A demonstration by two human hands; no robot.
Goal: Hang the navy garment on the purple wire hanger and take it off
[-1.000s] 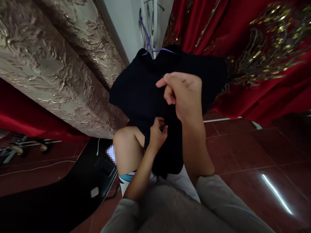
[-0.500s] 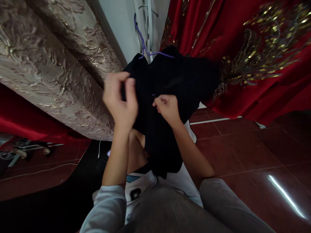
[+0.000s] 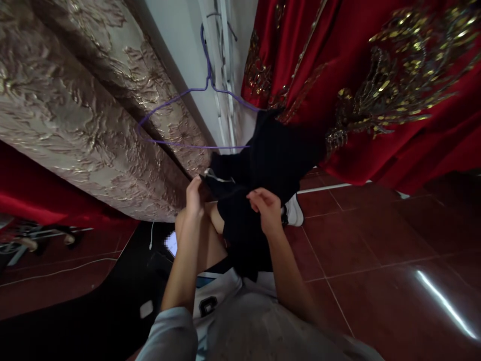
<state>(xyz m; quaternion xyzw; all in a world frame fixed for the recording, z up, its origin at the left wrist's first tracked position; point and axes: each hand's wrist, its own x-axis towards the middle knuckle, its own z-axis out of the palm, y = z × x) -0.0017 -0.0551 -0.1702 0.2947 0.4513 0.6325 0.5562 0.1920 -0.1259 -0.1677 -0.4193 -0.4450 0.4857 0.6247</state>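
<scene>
Both hands gripping black garment [image 3: 263,165], left hand [image 3: 194,196], right hand [image 3: 266,209]

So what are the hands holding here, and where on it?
Both hold the black garment. The left hand grips its upper left edge, and the right hand pinches the cloth near the middle. The purple hanger is mostly bare; neither hand touches it.

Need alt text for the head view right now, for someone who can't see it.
Both hands, left and right, grip a black garment over the person's knee. A purple wire hanger hangs above, its left side bare. Beige embossed fabric hangs left, red gold-trimmed fabric right.
</scene>
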